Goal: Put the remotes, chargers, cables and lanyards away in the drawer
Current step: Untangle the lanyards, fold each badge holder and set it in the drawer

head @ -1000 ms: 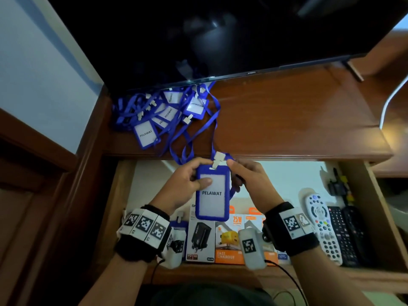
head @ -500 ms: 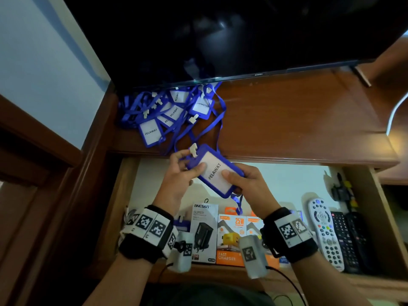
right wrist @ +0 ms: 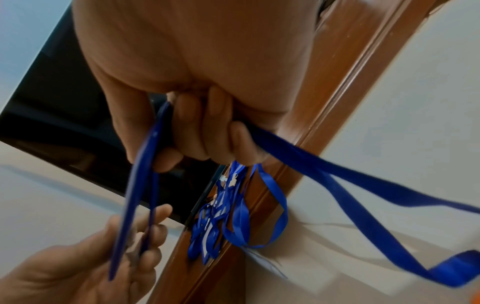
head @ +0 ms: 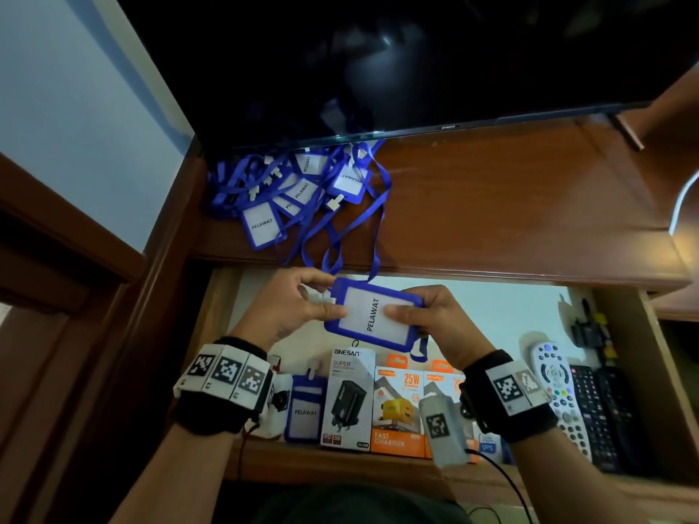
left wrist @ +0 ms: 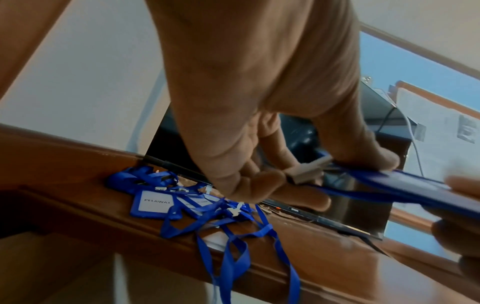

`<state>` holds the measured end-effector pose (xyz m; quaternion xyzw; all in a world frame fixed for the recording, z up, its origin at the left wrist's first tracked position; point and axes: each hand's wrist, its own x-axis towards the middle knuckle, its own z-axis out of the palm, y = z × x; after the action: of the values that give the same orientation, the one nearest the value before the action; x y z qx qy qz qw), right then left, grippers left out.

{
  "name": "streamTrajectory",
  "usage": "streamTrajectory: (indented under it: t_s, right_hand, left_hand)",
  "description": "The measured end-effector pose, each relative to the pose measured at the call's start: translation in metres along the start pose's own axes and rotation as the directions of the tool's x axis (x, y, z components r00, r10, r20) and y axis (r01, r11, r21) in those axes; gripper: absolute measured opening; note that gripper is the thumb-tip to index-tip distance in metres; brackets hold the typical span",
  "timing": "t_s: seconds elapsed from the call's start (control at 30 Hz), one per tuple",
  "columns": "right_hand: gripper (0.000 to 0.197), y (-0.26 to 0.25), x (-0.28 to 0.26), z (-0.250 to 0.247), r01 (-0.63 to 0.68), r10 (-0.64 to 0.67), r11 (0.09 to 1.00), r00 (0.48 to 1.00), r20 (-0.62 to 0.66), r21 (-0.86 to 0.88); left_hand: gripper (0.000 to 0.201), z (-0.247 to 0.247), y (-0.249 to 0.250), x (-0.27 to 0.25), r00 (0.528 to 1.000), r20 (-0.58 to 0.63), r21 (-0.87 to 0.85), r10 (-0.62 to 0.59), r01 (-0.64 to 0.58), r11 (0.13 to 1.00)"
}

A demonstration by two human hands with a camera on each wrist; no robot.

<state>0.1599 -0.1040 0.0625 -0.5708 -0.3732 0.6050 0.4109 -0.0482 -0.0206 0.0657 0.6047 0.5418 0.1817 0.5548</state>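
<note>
Both hands hold a blue badge holder (head: 372,315) reading PELAWAT, turned sideways above the open drawer (head: 416,304). My left hand (head: 302,300) pinches its white clip end (left wrist: 309,171); my right hand (head: 420,312) grips the other end, thumb on the card, with the blue strap (right wrist: 324,164) running through its curled fingers. The strap (head: 374,236) trails up to a tangled pile of blue lanyards (head: 295,191) on the wooden shelf (head: 510,206). In the drawer lie another badge holder (head: 305,410), charger boxes (head: 372,402) and remotes (head: 559,395).
A dark TV screen (head: 378,62) stands at the back of the shelf, just behind the lanyard pile. Black cables with yellow parts (head: 590,327) lie at the drawer's back right. A white cable (head: 681,198) hangs at the right edge.
The badge holder has turned from upright to lying sideways, its clip end swinging to the left. My left hand shifted to the clip and my right to the card's far end.
</note>
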Motion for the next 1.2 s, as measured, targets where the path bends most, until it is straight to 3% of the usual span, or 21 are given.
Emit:
streamTrajectory:
  t_s: [0.07,0.17,0.27,0.33,0.5,0.57,0.67,0.77,0.9,1.07,1.2]
  right_hand:
    - [0.009,0.003,0.0,0.002,-0.01,0.01,0.999,1.0,0.005,-0.035]
    - [0.015,0.006,0.0,0.003,-0.036,0.036,0.997,0.999,0.001,-0.067]
    - [0.01,0.004,0.0,0.001,-0.053,0.054,0.996,0.998,0.02,-0.072]
    - [0.006,0.002,0.0,0.0,-0.054,0.056,0.997,0.998,0.019,-0.06]
    - [0.005,0.006,0.004,0.0,-0.011,0.014,0.998,0.998,-0.054,0.056]
    - [0.008,0.007,0.004,0.002,0.0,0.006,0.998,0.997,-0.081,0.07]
    - [0.019,0.011,0.004,0.004,0.005,-0.001,1.0,0.99,-0.142,0.028]
    - [0.047,0.015,0.004,0.005,-0.003,0.008,1.0,0.982,-0.187,0.023]
    - [0.04,0.015,0.003,0.004,-0.048,0.074,0.986,0.984,-0.161,0.159]
    - [0.026,0.007,0.003,0.009,-0.041,0.042,0.999,0.996,-0.078,0.015]
    - [0.025,-0.008,-0.001,0.016,-0.066,0.069,0.997,0.996,0.055,-0.047]
  left_hand:
    - [0.053,0.0,-0.001,0.0,0.999,0.037,0.082,-0.019,0.016,0.996]
    - [0.028,-0.001,0.002,-0.001,0.986,0.162,0.171,-0.041,0.013,0.985]
    - [0.015,0.0,0.007,-0.004,0.965,0.26,0.121,-0.046,0.015,0.993]
    - [0.014,0.0,0.007,-0.005,0.964,0.259,0.103,-0.051,0.025,0.994]
    - [0.008,0.003,0.004,-0.01,0.918,0.382,0.122,-0.109,0.066,0.99]
    - [0.006,0.005,0.002,-0.012,0.918,0.378,0.076,-0.12,0.098,0.992]
    - [0.01,0.008,0.002,-0.014,0.946,0.302,0.012,-0.119,0.121,0.993]
    - [0.008,0.005,-0.001,-0.013,0.974,0.198,-0.045,-0.113,0.124,0.991]
    - [0.007,-0.002,-0.007,-0.008,0.995,-0.022,-0.191,-0.098,0.092,0.977]
    - [0.01,0.003,-0.001,-0.006,0.959,-0.267,-0.403,-0.09,-0.027,0.915]
    - [0.01,0.01,-0.004,-0.004,0.911,-0.407,-0.323,-0.068,-0.073,0.944]
